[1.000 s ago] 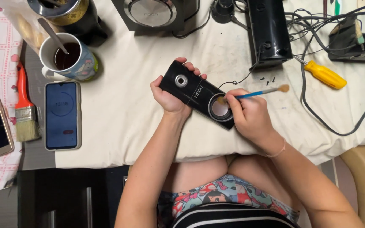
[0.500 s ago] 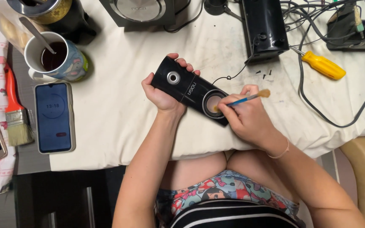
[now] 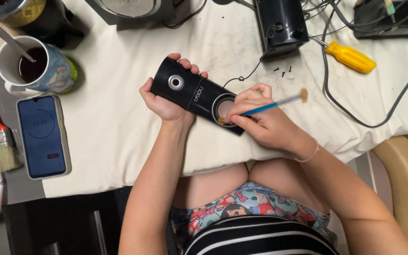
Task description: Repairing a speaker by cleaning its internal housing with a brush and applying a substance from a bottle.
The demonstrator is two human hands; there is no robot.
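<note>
The black speaker (image 3: 195,93) lies tilted above the surface (image 3: 119,132), gripped by the left hand (image 3: 164,101). The right hand (image 3: 265,123) pinches a blue brush (image 3: 272,105), bristles at the speaker's round opening. A yellow screwdriver (image 3: 350,56) lies right of the speaker, a phone (image 3: 41,137) left.

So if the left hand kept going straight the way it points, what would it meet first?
The left hand, gripping the black speaker, points up the table. First in line looks to be the grey device at the far edge; bare cloth lies between, though depth is unclear.
</note>
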